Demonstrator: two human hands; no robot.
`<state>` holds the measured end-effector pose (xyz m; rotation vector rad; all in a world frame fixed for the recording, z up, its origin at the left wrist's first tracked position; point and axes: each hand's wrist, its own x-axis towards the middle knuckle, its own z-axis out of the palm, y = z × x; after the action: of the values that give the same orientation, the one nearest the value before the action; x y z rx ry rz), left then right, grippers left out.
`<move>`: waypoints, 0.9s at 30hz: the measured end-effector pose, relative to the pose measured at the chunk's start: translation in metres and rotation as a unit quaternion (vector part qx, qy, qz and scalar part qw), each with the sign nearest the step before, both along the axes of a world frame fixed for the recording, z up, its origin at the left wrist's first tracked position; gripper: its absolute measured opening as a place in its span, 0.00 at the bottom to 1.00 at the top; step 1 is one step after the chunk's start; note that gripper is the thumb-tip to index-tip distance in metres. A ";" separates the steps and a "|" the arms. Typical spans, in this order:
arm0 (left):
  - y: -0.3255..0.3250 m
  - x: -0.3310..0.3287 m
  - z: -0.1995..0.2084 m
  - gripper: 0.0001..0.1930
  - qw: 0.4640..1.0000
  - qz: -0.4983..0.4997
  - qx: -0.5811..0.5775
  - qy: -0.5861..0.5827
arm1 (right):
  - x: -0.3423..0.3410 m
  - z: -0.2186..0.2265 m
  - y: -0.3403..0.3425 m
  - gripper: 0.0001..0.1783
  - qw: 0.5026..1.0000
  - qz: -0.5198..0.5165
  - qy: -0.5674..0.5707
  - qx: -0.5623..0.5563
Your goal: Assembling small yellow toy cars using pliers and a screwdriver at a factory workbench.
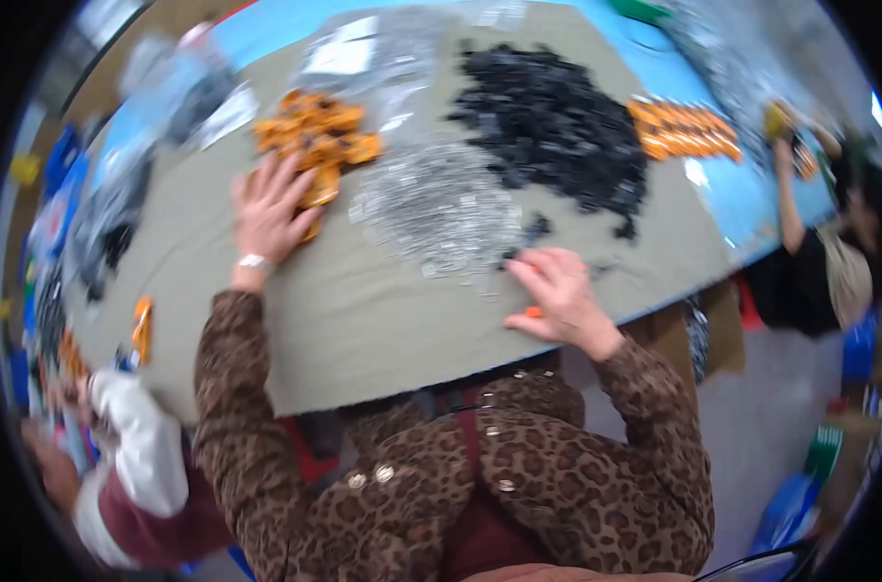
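Far left of the left hand, a co-worker's white sleeve (135, 432) is reaching toward the table edge, and one elongated, glossy orange piece (142, 330) is lying near it on the grey-green cloth (363, 339). Nearer the left hand, beyond it, a white paper sheet (229, 114) is lying flat; any print on it is too blurred to read. The left hand (269, 215) is lying open, palm down, fingers spreading over the near side of a heap of shiny orange pieces (315, 131). Beyond that heap, a clear plastic bag (407, 73) is showing a white rectangular label (344, 53), its writing unreadable. Between the hands, a pile of small, transparent pieces (441, 204) is spreading out. The right hand (562, 296) is curving, thumb apart from fingers, around a small orange bit (533, 311); whether it is gripping this, I cannot tell. A small black piece (508, 259) is sitting by its fingertips. Beyond the right hand, a large heap of black plastic pieces (552, 126) is lying; farther right, orange pieces (683, 129) are forming rows.
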<state>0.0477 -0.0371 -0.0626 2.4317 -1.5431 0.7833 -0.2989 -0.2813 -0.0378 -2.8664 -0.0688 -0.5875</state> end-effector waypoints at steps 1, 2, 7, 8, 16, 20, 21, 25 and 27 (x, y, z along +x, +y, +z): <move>0.008 -0.001 0.003 0.26 1.000 0.011 0.005 -0.012 | 0.005 -0.004 0.000 0.36 1.000 0.016 -0.004 0.011; 0.008 -0.006 0.008 0.25 0.999 0.031 0.020 0.001 | 0.007 -0.004 0.002 0.34 0.999 0.023 -0.019 0.018; -0.004 -0.039 0.036 0.21 0.998 0.047 0.025 0.024 | -0.004 0.020 -0.048 0.21 0.983 -0.010 -0.184 0.026; -0.015 -0.044 0.035 0.20 0.999 0.015 -0.002 0.041 | -0.008 0.023 -0.074 0.17 0.979 -0.073 -0.187 0.017; -0.214 -0.154 0.108 0.15 0.508 -0.194 -0.138 0.828 | -0.006 0.016 -0.323 0.14 0.887 -0.414 -0.202 -0.022; -0.308 -0.180 0.104 0.18 0.418 -0.203 -0.103 0.880 | 0.019 -0.003 -0.381 0.15 0.873 -0.464 -0.149 -0.027; -0.327 -0.184 0.102 0.18 0.394 -0.199 -0.096 0.892 | 0.023 -0.007 -0.388 0.15 0.875 -0.460 -0.149 -0.025; -0.399 -0.194 0.084 0.19 0.362 -0.189 -0.101 0.907 | 0.024 -0.011 -0.398 0.16 0.863 -0.486 -0.096 -0.101; -0.429 -0.193 0.071 0.21 0.409 -0.175 -0.113 0.888 | 0.025 -0.005 -0.393 0.17 0.859 -0.504 -0.025 -0.085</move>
<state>-0.1449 -0.4657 0.0084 1.0672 -0.5822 -1.3069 -0.2736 -0.6740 -0.0428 -2.8465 1.5045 -0.8290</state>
